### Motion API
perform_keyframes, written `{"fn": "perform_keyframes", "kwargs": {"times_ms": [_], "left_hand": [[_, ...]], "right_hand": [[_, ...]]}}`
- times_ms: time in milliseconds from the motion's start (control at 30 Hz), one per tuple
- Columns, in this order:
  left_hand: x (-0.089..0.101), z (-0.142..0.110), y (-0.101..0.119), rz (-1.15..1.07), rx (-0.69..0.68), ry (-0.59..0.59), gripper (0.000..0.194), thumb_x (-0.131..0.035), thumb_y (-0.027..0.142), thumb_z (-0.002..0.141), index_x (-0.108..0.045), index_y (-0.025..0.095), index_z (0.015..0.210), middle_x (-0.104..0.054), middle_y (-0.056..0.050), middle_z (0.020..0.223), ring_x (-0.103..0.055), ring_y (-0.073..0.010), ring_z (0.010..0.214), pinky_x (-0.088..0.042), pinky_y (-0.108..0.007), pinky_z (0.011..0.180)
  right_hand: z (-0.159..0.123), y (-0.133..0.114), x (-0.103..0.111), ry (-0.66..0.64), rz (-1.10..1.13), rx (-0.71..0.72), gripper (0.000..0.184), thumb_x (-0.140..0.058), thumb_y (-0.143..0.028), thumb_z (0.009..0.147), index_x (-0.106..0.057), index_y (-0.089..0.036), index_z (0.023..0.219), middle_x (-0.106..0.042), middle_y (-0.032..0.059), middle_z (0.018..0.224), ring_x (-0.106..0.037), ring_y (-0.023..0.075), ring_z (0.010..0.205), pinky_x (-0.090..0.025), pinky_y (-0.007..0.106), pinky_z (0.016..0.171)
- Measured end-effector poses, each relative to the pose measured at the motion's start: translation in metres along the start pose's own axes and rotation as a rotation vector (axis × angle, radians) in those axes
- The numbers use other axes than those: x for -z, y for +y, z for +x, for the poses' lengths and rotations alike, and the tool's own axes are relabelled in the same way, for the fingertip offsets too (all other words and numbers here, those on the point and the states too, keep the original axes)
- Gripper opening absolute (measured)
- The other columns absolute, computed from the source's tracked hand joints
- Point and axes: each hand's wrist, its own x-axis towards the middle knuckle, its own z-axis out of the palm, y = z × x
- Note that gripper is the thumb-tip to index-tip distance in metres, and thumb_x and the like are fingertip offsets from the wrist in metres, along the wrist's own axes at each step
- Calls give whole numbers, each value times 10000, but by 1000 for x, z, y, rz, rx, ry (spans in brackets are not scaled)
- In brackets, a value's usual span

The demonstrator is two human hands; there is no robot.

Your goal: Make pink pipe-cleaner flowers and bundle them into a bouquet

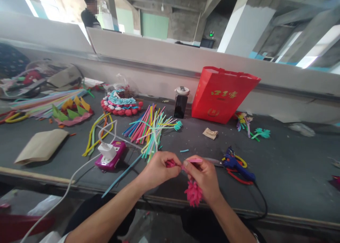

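Observation:
Both my hands meet over the near edge of the dark table (pixel 292 172). My left hand (pixel 156 170) pinches one end of a pink pipe cleaner (pixel 195 160). My right hand (pixel 203 177) is closed on the same pipe cleaner, and a fuzzy pink flower head (pixel 193 193) hangs below its palm. Just beyond my hands lies a bundle of coloured pipe cleaners (pixel 151 126). A blue glue gun (pixel 237 165) lies to the right of my right hand.
A purple power strip with a white plug (pixel 110 154) lies left of my hands. Further back stand a red paper bag (pixel 221 94), a dark bottle (pixel 181 103), a blue and red flower piece (pixel 120 103) and a brown envelope (pixel 41 145). A person (pixel 91 13) stands behind the partition.

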Motion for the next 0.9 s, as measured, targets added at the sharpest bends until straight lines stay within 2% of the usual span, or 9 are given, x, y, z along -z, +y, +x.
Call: {"fn": "perform_keyframes", "kwargs": {"times_ms": [67, 167, 267, 367, 533, 700, 800, 900], "left_hand": [[1, 0, 0, 127, -105, 16, 84, -594, 146, 724, -676, 127, 717, -562, 20, 599, -445, -83, 530, -321, -212, 507], [4, 2, 2, 364, -351, -5, 156, -561, 79, 755, -698, 152, 764, -630, -4, 692, -543, -114, 655, -403, -242, 645], [8, 3, 6, 590, -516, -3, 156, -596, 106, 790, -723, 196, 803, -684, -37, 866, -580, -174, 844, -411, -328, 808], [8, 3, 8, 762, -561, 59, 99, -657, 155, 777, -724, 223, 803, -677, -50, 1043, -552, -233, 988, -378, -396, 867], [1, 3, 3, 846, -615, 47, 75, -592, 145, 838, -651, 177, 807, -657, -21, 744, -568, -199, 839, -374, -388, 821], [0, 3, -1, 885, -783, 88, 121, -508, 132, 894, -617, 153, 846, -651, -44, 765, -558, -194, 815, -385, -395, 824], [0, 1, -2, 880, -879, 81, 112, -507, 105, 882, -610, 146, 867, -653, -56, 798, -562, -198, 851, -388, -403, 870], [-1, 0, -2, 854, -915, 93, 123, -518, 93, 875, -612, 144, 934, -660, -60, 827, -567, -200, 882, -384, -405, 894]], "right_hand": [[3, 2, 1, -31, 122, -76, 239, -704, -385, 772, -624, -170, 705, -565, -30, 562, -483, 95, 437, -377, 213, 436], [5, 6, 4, -78, 181, -107, 258, -715, -392, 761, -616, -165, 691, -565, -29, 559, -492, 98, 446, -384, 212, 446], [6, 10, 7, -68, 71, -39, 241, -688, -377, 800, -627, -164, 706, -572, -26, 570, -521, 109, 483, -419, 225, 500], [6, 10, 8, -48, -48, 18, 227, -656, -362, 831, -633, -167, 717, -576, -22, 582, -529, 118, 509, -426, 234, 527], [5, 6, 8, -29, -109, 49, 242, -645, -372, 843, -636, -167, 714, -573, -21, 574, -530, 120, 524, -420, 230, 532], [6, 2, 9, -26, 186, -128, 240, -720, -388, 774, -609, -175, 768, -588, -42, 557, -519, 97, 457, -406, 201, 461], [9, 3, 14, -165, 305, -292, 278, -761, -381, 724, -584, -167, 731, -609, -34, 525, -511, 85, 405, -361, 179, 414], [12, 6, 19, -313, 387, -408, 315, -787, -396, 691, -581, -160, 723, -627, -21, 518, -508, 77, 384, -348, 171, 406]]}}
